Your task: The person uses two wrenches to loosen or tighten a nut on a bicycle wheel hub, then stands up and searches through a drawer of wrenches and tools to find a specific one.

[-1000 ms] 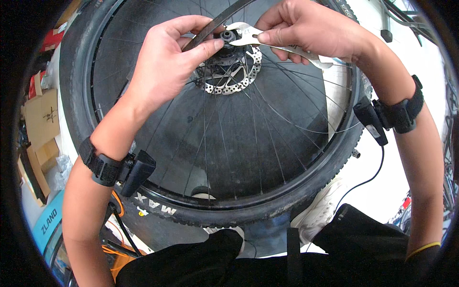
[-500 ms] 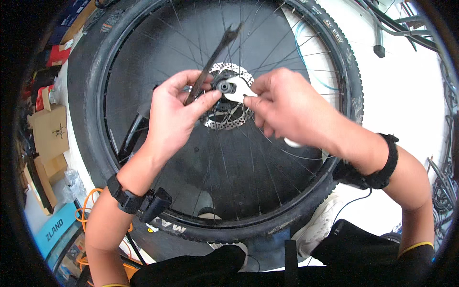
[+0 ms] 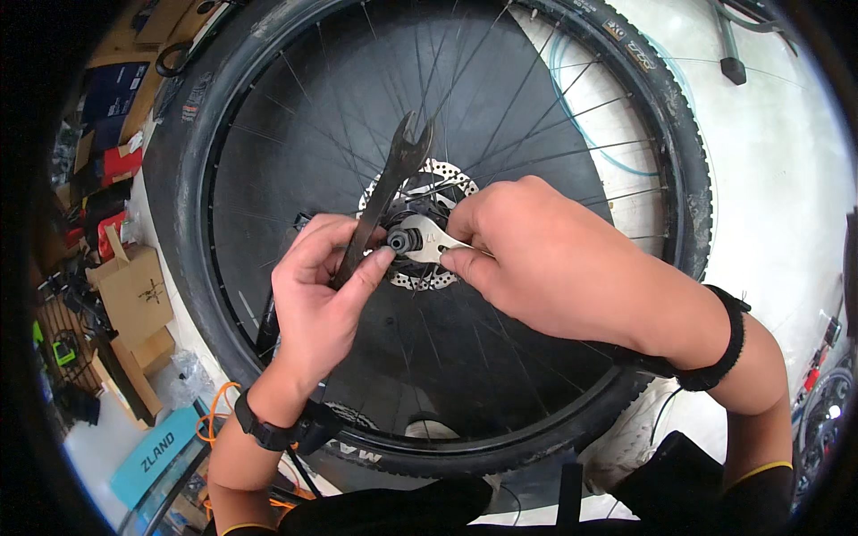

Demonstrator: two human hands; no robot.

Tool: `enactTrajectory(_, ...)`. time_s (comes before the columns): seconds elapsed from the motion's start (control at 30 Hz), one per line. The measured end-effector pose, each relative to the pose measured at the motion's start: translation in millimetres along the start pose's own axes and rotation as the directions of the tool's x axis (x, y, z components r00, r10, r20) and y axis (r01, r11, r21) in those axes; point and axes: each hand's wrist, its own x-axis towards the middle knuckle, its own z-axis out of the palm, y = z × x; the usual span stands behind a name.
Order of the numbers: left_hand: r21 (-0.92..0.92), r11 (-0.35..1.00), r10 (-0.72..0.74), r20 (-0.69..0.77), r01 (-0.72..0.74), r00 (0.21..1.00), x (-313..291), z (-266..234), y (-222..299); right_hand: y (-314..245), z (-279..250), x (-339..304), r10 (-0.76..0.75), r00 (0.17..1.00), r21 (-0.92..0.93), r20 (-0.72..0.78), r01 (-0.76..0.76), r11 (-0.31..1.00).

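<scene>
Now lower in view: right hand (image 3: 536, 250) holding silver wrench (image 3: 433, 239) at hub (image 3: 400, 241).

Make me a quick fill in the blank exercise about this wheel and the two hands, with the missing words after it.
The right hand holds a wrench whose colour is ____.
The dark wrench in the left hand points its forked end ____ from the person.
The brake disc is pierced with many small ____.
In the picture, the cardboard box lies to the ____ of the tyre.

Missing words: silver; away; holes; left.
</scene>
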Motion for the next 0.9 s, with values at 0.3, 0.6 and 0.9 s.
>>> enactTrajectory(0.3,0.044,0.999,0.004,0.0,-0.004,1.0,0,0,-3,4,-13,15,0.006,0.993,0.014,0.116,-0.008,1.0)
enactTrajectory(0.6,-0.039,0.999,-0.021,-0.026,0.02,0.999,0,6,-3,-4,-16,19,0.231,0.929,0.13,0.289,-0.277,0.952)
enactTrajectory(0.9,-0.059,0.998,-0.005,0.009,0.005,1.0,1,5,-5,-11,3,5,0.286,0.945,0.182,0.157,-0.312,0.932)
